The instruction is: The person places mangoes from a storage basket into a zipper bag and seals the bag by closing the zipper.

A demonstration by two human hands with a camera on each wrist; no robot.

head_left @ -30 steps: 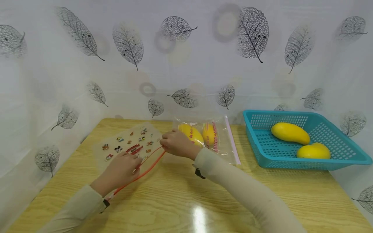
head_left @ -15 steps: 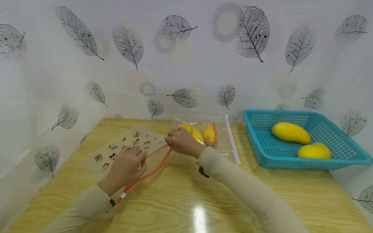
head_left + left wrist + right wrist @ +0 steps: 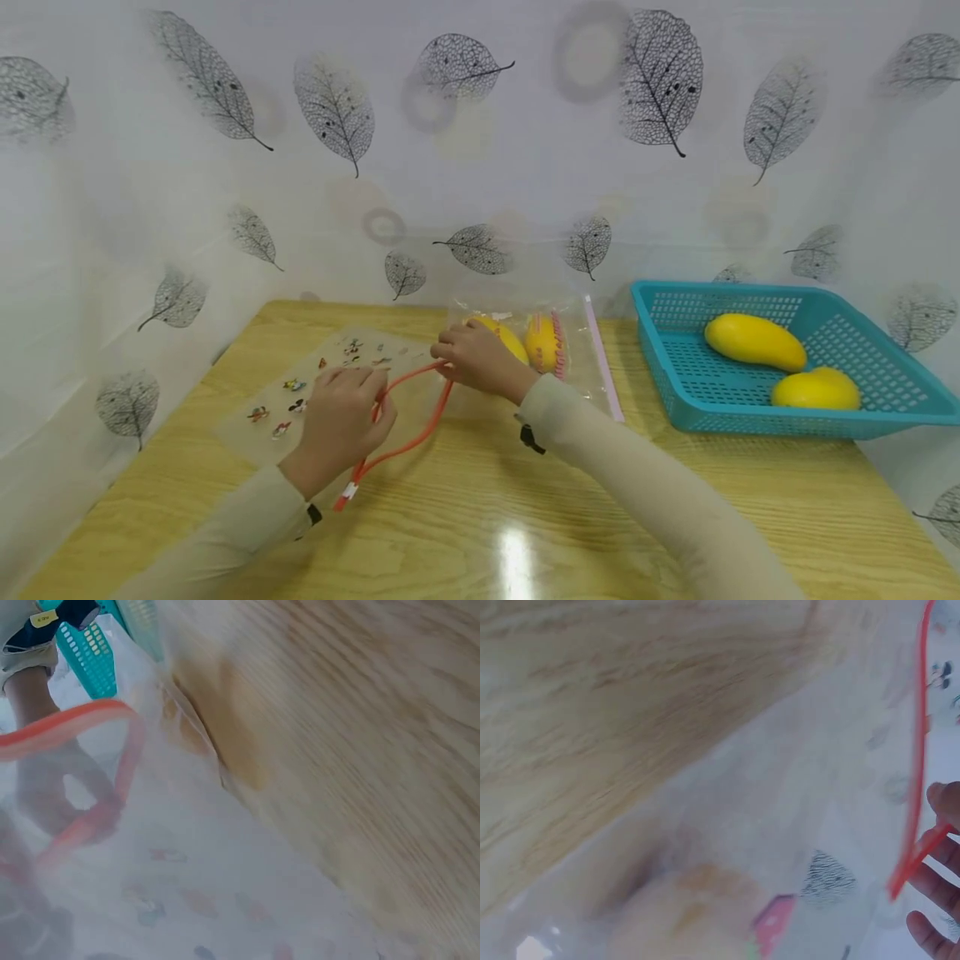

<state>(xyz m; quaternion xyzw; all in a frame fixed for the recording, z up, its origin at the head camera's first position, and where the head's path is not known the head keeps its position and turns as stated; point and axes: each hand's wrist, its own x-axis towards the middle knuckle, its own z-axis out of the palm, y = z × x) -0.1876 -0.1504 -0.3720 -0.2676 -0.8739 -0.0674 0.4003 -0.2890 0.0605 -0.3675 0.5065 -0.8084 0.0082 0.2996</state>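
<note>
A clear zip bag [image 3: 258,429] with small cartoon prints and a red zip edge [image 3: 408,447] lies towards the left of the table. Its mouth gapes into a loop, the two red strips apart. My right hand [image 3: 480,358] pinches the far right end of the red edge. My left hand [image 3: 341,429] grips the near part of the mouth, and a red strip passes between thumb and finger in the right wrist view, where the left hand [image 3: 946,862] shows. Through the hazy plastic in the left wrist view, the right hand [image 3: 60,784] appears behind the loop.
Behind my right hand lies a second clear bag [image 3: 581,371] with a pink edge, two yellow mangoes [image 3: 545,343] inside. At the right stands a teal basket [image 3: 675,410] holding two more mangoes [image 3: 753,342]. A leaf-patterned curtain [image 3: 517,183] hangs behind the wooden table [image 3: 450,533].
Both hands have shifted right with the red edge, the left more and slightly nearer. The gap between the red strips has widened and the printed bag has slid a little.
</note>
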